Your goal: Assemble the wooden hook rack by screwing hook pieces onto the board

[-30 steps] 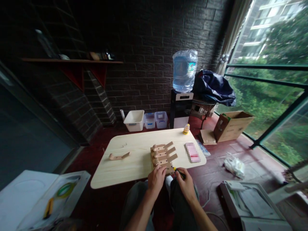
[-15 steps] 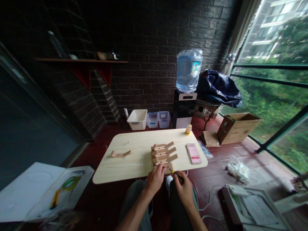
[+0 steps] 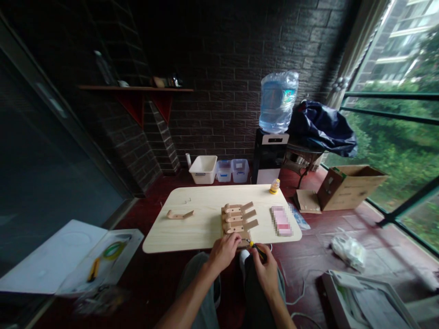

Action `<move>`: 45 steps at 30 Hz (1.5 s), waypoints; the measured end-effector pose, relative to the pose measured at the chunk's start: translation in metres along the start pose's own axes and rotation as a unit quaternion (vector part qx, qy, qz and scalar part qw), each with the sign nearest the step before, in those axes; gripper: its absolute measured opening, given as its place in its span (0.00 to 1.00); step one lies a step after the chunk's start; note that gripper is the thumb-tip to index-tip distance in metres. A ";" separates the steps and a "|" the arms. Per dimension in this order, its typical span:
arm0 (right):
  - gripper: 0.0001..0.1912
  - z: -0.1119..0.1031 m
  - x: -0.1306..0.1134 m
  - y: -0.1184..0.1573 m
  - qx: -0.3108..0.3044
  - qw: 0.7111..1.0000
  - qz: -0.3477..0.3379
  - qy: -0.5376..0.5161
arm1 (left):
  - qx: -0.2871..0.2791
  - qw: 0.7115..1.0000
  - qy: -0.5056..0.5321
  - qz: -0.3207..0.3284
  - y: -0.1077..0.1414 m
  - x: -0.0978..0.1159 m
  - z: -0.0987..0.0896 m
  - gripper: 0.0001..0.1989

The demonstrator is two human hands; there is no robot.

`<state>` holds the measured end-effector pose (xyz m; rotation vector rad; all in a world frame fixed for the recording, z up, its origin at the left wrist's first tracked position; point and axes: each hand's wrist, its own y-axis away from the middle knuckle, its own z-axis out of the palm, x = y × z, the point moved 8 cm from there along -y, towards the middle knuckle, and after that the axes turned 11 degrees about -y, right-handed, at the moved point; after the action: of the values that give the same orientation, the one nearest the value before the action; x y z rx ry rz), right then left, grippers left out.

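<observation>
Near the table's front edge, my left hand (image 3: 225, 250) is closed in a pinch beside the wooden rack (image 3: 236, 220); what its fingertips hold is too small to name. My right hand (image 3: 266, 267) is wrapped round a yellow and black screwdriver (image 3: 258, 250), whose tip points left toward my left fingertips. Several light wooden pieces with angled ends lie in a row on the rack. A separate wooden piece (image 3: 180, 214) rests at the left of the table (image 3: 202, 233), with small metal bits (image 3: 187, 200) behind it.
A yellow-capped bottle (image 3: 275, 186) stands at the table's back right, and a blurred pink item (image 3: 281, 220) lies at its right. An open white case (image 3: 116, 256) is on the left. Beyond the table are plastic bins (image 3: 204, 170), a water dispenser (image 3: 270, 151) and a cardboard box (image 3: 346, 185).
The view has turned a little to the left, so the table and the objects appear farther right. Both hands keep nearly the same pose by the rack.
</observation>
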<state>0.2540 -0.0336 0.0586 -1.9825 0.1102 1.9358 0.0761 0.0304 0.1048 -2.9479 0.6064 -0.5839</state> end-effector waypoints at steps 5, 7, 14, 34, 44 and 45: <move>0.18 -0.001 -0.002 0.000 -0.006 1.000 0.000 -0.004 | -0.006 1.000 0.017 0.010 -0.002 -0.001 -0.002 0.13; 0.18 0.000 -0.002 0.000 -0.013 1.000 0.001 -0.001 | -0.008 1.000 0.022 0.013 -0.003 -0.001 -0.004 0.13; 0.18 0.002 -0.002 0.001 -0.028 0.999 -0.004 0.020 | -0.022 0.998 0.045 0.038 -0.003 -0.001 -0.013 0.11; 0.17 0.019 -0.004 0.008 -0.076 0.996 0.008 0.036 | -0.077 0.987 0.016 0.142 0.004 0.001 -0.041 0.09; 0.18 0.020 -0.001 0.005 -0.040 0.999 0.009 0.019 | -0.038 0.989 0.135 0.053 0.003 -0.017 -0.046 0.12; 0.19 0.017 -0.003 0.002 -0.030 0.999 0.004 0.020 | -0.014 0.988 0.147 0.034 0.003 -0.025 -0.046 0.12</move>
<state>0.2368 -0.0302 0.0611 -2.0631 0.0730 1.9258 0.0367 0.0375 0.1382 -2.8745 0.7431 -1.0198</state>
